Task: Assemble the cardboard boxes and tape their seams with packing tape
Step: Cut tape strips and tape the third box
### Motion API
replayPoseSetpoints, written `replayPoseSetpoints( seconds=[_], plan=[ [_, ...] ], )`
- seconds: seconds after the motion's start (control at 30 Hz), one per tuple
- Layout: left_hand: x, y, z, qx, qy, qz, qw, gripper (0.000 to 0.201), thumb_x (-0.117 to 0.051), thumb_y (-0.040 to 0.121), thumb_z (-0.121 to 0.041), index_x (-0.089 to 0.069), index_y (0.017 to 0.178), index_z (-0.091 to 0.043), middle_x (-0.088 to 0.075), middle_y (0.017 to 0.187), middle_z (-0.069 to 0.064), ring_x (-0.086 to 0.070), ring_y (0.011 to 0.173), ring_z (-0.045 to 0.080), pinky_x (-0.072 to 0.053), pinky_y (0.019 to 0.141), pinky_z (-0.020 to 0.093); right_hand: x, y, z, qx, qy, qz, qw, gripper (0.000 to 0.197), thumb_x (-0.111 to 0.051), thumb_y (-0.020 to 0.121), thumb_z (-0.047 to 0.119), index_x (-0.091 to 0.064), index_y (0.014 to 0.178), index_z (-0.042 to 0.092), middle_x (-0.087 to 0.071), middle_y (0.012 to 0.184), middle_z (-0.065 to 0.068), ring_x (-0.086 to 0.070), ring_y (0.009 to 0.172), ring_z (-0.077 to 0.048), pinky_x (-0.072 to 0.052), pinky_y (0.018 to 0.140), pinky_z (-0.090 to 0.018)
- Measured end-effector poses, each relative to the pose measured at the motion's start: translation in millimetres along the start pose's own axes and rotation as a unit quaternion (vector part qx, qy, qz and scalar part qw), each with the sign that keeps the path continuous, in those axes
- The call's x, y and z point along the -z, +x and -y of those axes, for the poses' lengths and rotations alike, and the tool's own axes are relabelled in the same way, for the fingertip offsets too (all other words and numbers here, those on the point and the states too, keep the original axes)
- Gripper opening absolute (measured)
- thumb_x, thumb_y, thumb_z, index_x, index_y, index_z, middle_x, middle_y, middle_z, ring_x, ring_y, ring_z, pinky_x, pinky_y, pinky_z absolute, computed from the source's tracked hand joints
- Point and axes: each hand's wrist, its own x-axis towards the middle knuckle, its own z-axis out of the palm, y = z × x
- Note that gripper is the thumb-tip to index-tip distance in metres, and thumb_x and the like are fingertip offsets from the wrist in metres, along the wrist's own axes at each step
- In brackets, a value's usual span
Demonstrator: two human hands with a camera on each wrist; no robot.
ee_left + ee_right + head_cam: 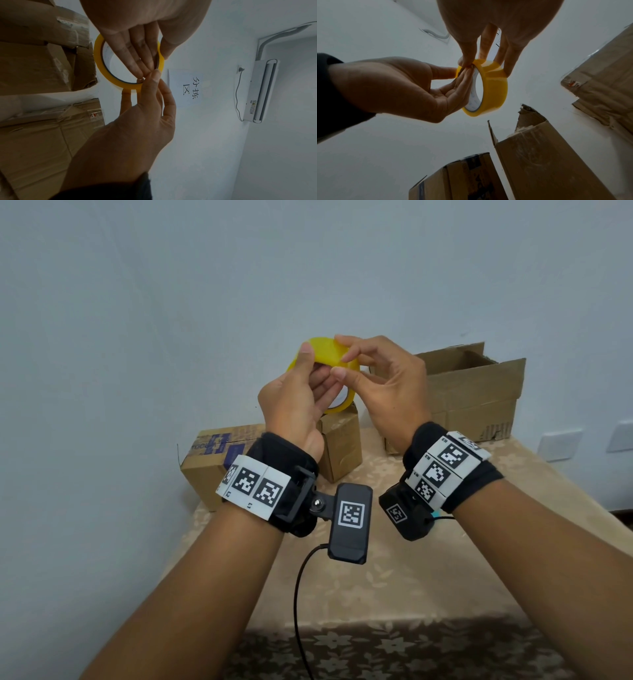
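Both hands are raised above the worktop (394, 594), meeting at a roll of yellow packing tape (329, 350) held in the air.

The left hand (294, 402) grips the roll: thumb on the outer face at about 10 o'clock of the ring, fingers reaching through and across the white core (best seen from the right wrist view, where the fingers lie against the core's edge). The right hand (383, 385) has its thumb and forefinger pinching at the roll's outer face near 3 o'clock, other fingers loosely spread behind. Whether a loose tape end is actually caught in that pinch cannot be made out.

There are three cardboard boxes on the worktop, which is covered by a beige floral cloth. A large box (476, 395) stands with flaps open at 2 o'clock from the hands. A small upright box (342, 446) stands directly below the roll. A box with blue printing (212, 460) lies at 8 o'clock, at the worktop's left edge.

A pale wall is behind. In the left wrist view it carries a white paper sign (185, 88) with printed characters and a wall-mounted air conditioner (260, 90).
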Motion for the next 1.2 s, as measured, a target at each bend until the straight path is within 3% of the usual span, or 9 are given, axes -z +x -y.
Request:
replayPoseSetpoints(
  seconds=[0.1,0.23,0.57,0.8,1.0,1.2],
  plan=[
    [-0.7,-0.6,1.0,0.001,0.002,-0.001,1.000,0.023,-0.064,0.102,-0.023,-0.070,0.091,-0.003,-0.075,0.069,0.007,-0.074,0.066,0.015,-0.064,0.072,0.029,2.1,1.6,-0.5,0.002,-0.008,0.010,1.000,0.016,-0.078,0.089,0.012,-0.068,0.099,0.006,-0.073,0.124,0.004,-0.066,0.118,-0.014,-0.058,0.095,-0.032],
    [-0.9,-0.5,2.1,0.000,0.006,-0.004,1.000,0.023,-0.065,0.101,-0.023,-0.070,0.091,-0.003,-0.075,0.070,0.007,-0.075,0.067,0.015,-0.064,0.073,0.029,4.1,3.4,-2.0,0.001,-0.016,0.019,1.000,0.017,-0.078,0.089,0.013,-0.068,0.100,0.005,-0.073,0.124,0.003,-0.066,0.117,-0.021,-0.060,0.094,-0.042],
    [-0.9,-0.6,3.4,-0.013,0.021,-0.007,1.000,0.022,-0.065,0.101,-0.022,-0.070,0.087,-0.006,-0.073,0.066,0.004,-0.072,0.064,0.013,-0.064,0.074,0.030,7.5,5.2,-2.3,0.004,-0.024,0.042,0.999,0.020,-0.081,0.085,0.016,-0.067,0.097,0.009,-0.070,0.125,0.003,-0.065,0.115,-0.027,-0.060,0.090,-0.051],
    [0.1,1.9,3.0,-0.023,0.033,-0.012,0.999,0.022,-0.067,0.100,-0.024,-0.070,0.088,-0.005,-0.072,0.065,0.005,-0.069,0.060,0.016,-0.064,0.070,0.030,6.8,2.7,1.4,0.016,-0.052,0.056,0.997,0.018,-0.082,0.085,0.016,-0.064,0.084,0.012,-0.067,0.126,0.002,-0.064,0.112,-0.018,-0.061,0.088,-0.046],
    [-1.5,2.9,0.4,-0.045,0.034,0.003,0.998,0.023,-0.069,0.098,-0.024,-0.073,0.085,-0.006,-0.072,0.076,0.010,-0.070,0.069,0.018,-0.062,0.070,0.029,0.4,2.1,4.3,0.004,0.017,0.031,0.999,0.025,-0.080,0.089,0.011,-0.062,0.106,0.010,-0.066,0.130,-0.001,-0.067,0.115,-0.022,-0.062,0.088,-0.045],
    [2.4,4.6,0.5,-0.030,0.032,-0.004,0.999,0.022,-0.069,0.098,-0.023,-0.072,0.090,-0.004,-0.072,0.072,0.009,-0.069,0.065,0.017,-0.064,0.071,0.030,-2.6,-0.5,0.2,0.005,0.000,0.010,1.000,0.020,-0.082,0.087,0.012,-0.066,0.098,0.006,-0.069,0.128,0.000,-0.064,0.118,-0.021,-0.061,0.090,-0.041]
  ],
)
